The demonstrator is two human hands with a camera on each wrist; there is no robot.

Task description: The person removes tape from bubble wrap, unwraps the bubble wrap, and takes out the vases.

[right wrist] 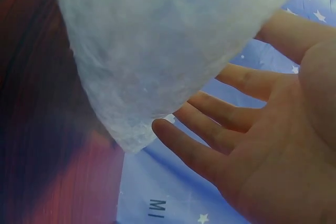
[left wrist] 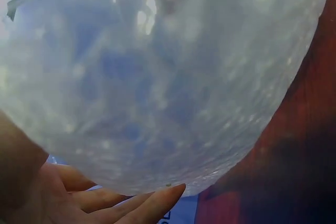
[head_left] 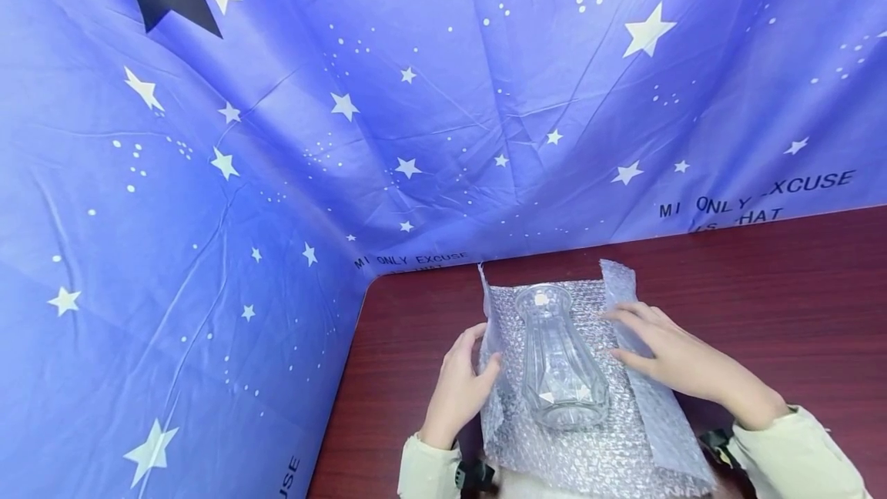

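Observation:
In the head view a clear glass vase (head_left: 564, 364) with a flared neck lies on a sheet of bubble wrap (head_left: 509, 445), its mouth toward the back. Both side edges of the sheet stand raised. At the left edge is my left hand (head_left: 457, 383), fingers and thumb spread beside the raised flap. My right hand (head_left: 675, 353) is against the right flap, fingers extended toward the vase. Wrap (left wrist: 157, 93) fills most of the left wrist view, with the fingertips at its rim. In the right wrist view, nearly straight fingers (right wrist: 205, 156) touch the wrap (right wrist: 142, 51).
A dark red wood-grain table (head_left: 797, 314) lies under the wrap. Blue cloth (head_left: 450, 122) with white stars and black lettering hangs along its back and left sides. Black straps (head_left: 474, 476) circle both wrists below pale sleeves.

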